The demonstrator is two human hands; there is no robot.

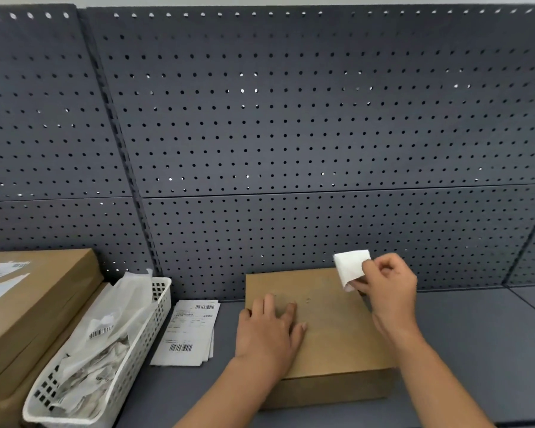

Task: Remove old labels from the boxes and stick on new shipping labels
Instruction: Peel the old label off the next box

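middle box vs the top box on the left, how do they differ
The middle box has a bare top; the left box carries white labels. The middle box lies alone on the shelf; the left box sits on another box. The left hand rests flat on the middle box while the right hand pinches white paper; no hand touches the left box. Both are flat brown cardboard.
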